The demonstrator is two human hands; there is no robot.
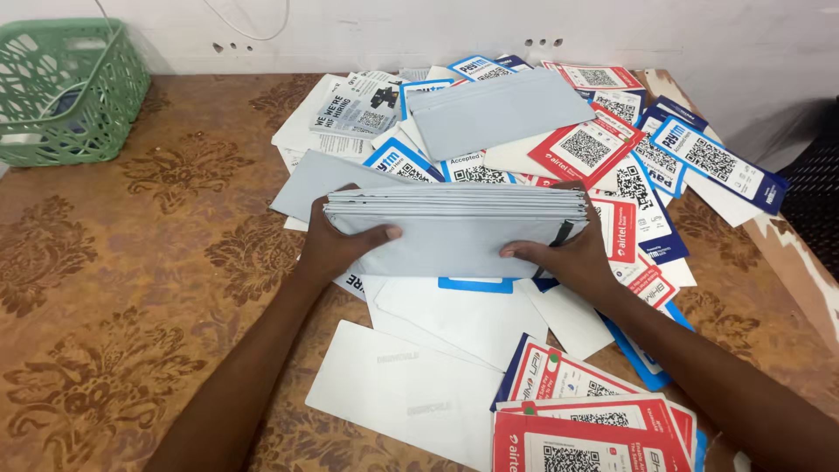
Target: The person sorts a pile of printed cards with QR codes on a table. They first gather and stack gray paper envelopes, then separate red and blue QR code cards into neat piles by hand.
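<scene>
Both hands clasp a stack of grey cards (454, 229).
Left hand (336, 245) and right hand (564, 258) grip its ends; stiff, light, likely slippery.

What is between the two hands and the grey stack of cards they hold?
Nothing visible. The left hand and the right hand both touch the grey stack of cards directly, one at each end, above the loose cards spread on the table.

Brown floral-patterned table (131, 288) w/ scattered code cards (603, 144), white sheets (411, 393) & 1 green basket (65, 92) at far-left corner.
</scene>
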